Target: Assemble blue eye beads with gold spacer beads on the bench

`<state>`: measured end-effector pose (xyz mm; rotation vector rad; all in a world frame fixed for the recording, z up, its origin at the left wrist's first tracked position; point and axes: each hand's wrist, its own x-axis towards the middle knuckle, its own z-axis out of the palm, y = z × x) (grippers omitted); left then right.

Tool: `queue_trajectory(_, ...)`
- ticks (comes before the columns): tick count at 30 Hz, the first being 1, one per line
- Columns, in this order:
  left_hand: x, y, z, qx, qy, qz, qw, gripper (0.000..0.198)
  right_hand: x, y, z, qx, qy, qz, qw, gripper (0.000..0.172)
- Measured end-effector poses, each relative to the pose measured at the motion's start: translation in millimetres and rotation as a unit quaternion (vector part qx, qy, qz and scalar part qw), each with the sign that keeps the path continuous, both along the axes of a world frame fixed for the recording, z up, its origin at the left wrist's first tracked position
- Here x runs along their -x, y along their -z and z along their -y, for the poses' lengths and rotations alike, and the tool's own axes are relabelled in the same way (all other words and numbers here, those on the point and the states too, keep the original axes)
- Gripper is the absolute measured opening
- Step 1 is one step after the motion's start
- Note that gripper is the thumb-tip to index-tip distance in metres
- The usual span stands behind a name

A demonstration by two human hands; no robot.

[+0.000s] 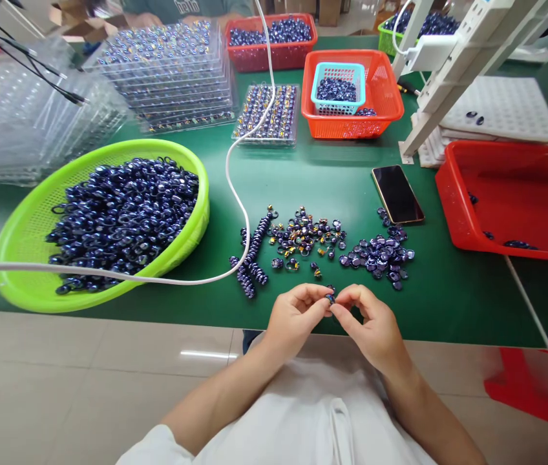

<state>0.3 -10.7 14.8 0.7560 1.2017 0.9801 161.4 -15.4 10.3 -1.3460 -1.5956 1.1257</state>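
Near the table's front edge, my left hand (297,316) and my right hand (369,323) meet, both pinching a small dark shiny piece (330,299) between fingertips. Fingers partly hide the piece. Just beyond them lies a loose pile of dark and gold ring-like pieces (303,234). Rows of dark rings (256,242) stacked closely together lie left of that pile. A heap of flat dark oval pieces (379,255) is on the right, beyond my right hand.
A green basket (200,219) full of dark rings stands left, crossed by a white cable (238,194). A phone (398,194) and red bin (468,226) are right. Behind are an orange basket (310,123), stacked clear trays (177,84) and a metal post (429,106). A person sits opposite.
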Motion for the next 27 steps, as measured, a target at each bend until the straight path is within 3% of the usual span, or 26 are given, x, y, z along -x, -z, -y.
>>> queue_trajectory(13,1,-2.6,-4,0.009,0.003,-0.014,1.000,0.012,-19,10.8,2,-0.037,-0.041,0.001,0.998,0.009)
queue_trajectory(21,-3,-0.5,-7,0.031,0.006,0.008,0.999,0.012,-18,18.4,8,-0.133,-0.032,0.002,0.991,0.014)
queue_trajectory(27,-13,1.3,-7,0.020,0.010,-0.020,1.000,0.012,-10,20.9,13,-0.218,0.027,0.059,0.974,0.019)
